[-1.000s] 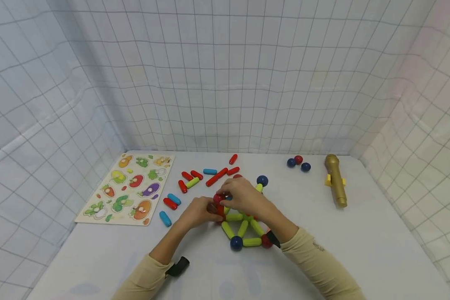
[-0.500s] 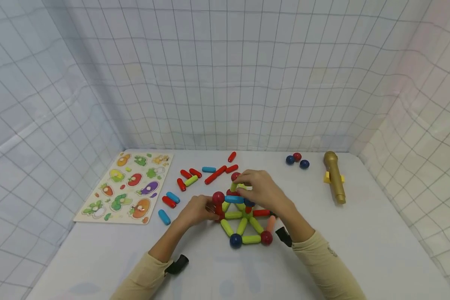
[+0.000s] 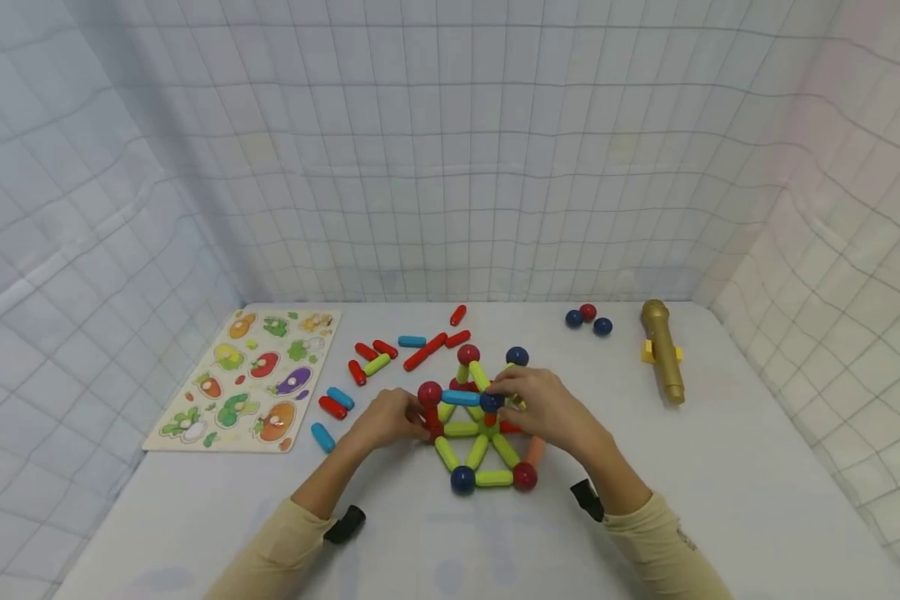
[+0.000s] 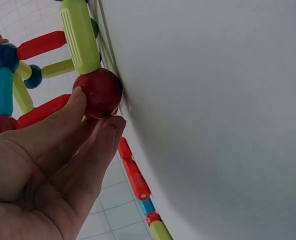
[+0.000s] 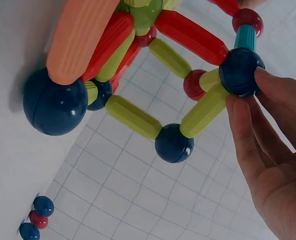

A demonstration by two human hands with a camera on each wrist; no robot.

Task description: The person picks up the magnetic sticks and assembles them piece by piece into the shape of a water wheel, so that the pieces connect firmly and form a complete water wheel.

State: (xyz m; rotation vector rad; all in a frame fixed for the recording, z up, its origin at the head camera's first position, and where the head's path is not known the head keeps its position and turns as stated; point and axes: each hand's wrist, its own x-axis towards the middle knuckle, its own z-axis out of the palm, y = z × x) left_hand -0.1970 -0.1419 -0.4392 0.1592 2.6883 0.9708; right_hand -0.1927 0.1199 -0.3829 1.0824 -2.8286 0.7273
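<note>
A construction of ribbed sticks and balls stands mid-table, with a flat yellow-green base [image 3: 461, 429] and a raised part above it. My left hand [image 3: 386, 418] is at its left corner; in the left wrist view, thumb and fingertips pinch a low red ball [image 4: 102, 94]. Over that corner, a red stick carries another red ball [image 3: 430, 393]. From there a light blue stick [image 3: 461, 398] runs to a dark blue ball [image 5: 241, 71] above the centre, which my right hand [image 3: 551, 406] pinches. Yellow-green sticks [image 5: 205, 111] also meet this ball. Behind stands another raised red ball [image 3: 468, 356].
Loose red, blue and yellow-green sticks [image 3: 377, 365] lie left of and behind the construction. A vegetable puzzle board [image 3: 221, 439] is at the left. Several balls [image 3: 603, 326] and a gold microphone-shaped object [image 3: 663, 354] lie back right. Gridded cloth [image 3: 450, 167] walls the table.
My right hand has moved rightward from the upper left red ball to the dark blue ball above the centre. My left hand stays at the left corner.
</note>
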